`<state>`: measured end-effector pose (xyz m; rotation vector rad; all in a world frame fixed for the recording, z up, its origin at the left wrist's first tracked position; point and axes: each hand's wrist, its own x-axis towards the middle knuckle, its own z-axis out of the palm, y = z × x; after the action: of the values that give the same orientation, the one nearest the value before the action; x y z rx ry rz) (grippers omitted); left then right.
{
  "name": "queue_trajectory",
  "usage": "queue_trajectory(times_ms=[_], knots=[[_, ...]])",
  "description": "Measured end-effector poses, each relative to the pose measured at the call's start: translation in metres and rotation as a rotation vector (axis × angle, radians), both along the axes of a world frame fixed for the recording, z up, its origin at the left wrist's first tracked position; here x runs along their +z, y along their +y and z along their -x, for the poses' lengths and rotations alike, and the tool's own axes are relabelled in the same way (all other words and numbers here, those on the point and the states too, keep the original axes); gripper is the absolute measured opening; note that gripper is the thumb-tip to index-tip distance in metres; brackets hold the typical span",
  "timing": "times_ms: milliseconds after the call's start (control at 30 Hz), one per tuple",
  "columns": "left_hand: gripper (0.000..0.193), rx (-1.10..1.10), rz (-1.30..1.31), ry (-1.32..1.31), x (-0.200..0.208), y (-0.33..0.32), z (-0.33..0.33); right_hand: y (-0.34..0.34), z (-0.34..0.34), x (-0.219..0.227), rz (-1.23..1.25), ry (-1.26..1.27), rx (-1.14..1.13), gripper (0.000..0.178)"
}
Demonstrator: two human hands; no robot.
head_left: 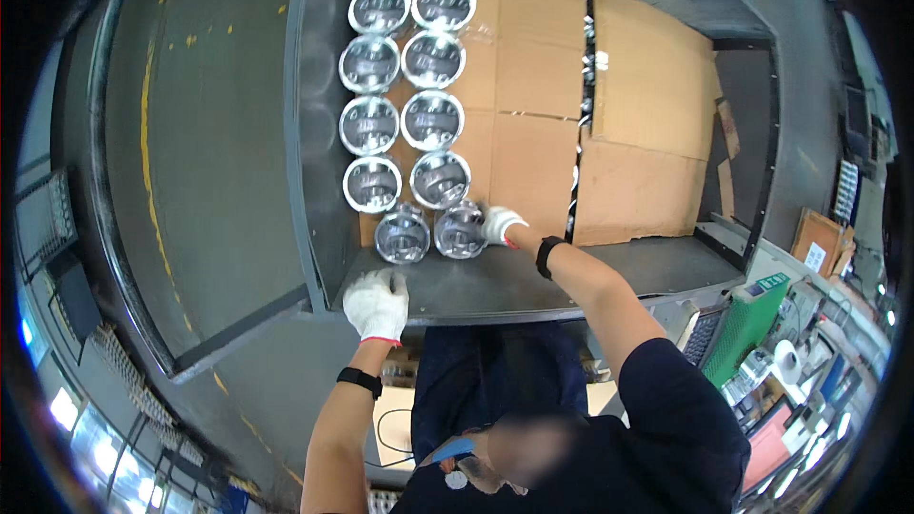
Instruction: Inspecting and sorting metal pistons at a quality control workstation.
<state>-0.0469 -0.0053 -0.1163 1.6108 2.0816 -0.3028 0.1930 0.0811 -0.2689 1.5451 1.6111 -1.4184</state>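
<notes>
At the tray's (533, 287) front edge, the right hand (499, 225) grips a shiny, partly hidden metal piston (461, 228); the left hand (377, 304) rests closed on the rim.

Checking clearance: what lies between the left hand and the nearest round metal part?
Head view: only bare grey tray floor between left hand and part.

Dark grey metal worktop (495, 290), raised wall along left side. Flat brown cardboard sheets (533, 86) cover most of surface, second sheet (647, 124) to right, dark gap between. Shiny metal pistons (433, 120) stand on cardboard in two rows, touching; nearest two pistons (404, 234) at cardboard's near edge.
</notes>
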Motion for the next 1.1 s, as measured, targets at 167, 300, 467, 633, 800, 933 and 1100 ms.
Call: queue_trajectory(times_ms=[167,300,467,633,800,933,1100], knots=[[0.029,-0.086,-0.006,-0.016,-0.001,-0.008,0.008,0.014,0.008,0.081,0.064,-0.018,-0.029,0.1],[0.033,-0.173,-0.016,-0.05,0.002,0.003,-0.005,-0.022,-0.028,0.158,-0.376,0.112,-0.296,0.077],[0.036,-0.045,0.02,-0.091,-0.005,-0.005,-0.013,-0.129,-0.055,0.25,-0.539,0.27,-0.914,0.061],[0.051,-0.088,0.117,-0.493,-0.078,0.012,0.048,-0.243,-0.056,0.3,-0.412,0.588,-1.548,0.06],[0.042,-0.623,0.21,-0.895,0.049,-0.007,-0.101,-0.357,-0.088,0.321,-0.621,1.404,-2.236,0.065],[0.035,-1.074,0.528,-1.034,0.145,-0.087,-0.23,-0.432,-0.104,0.38,-1.102,2.223,-2.054,0.069],[0.044,-1.512,1.028,-0.892,0.224,-0.232,-0.327,-0.542,-0.102,0.415,-1.649,2.274,-1.872,0.073]])
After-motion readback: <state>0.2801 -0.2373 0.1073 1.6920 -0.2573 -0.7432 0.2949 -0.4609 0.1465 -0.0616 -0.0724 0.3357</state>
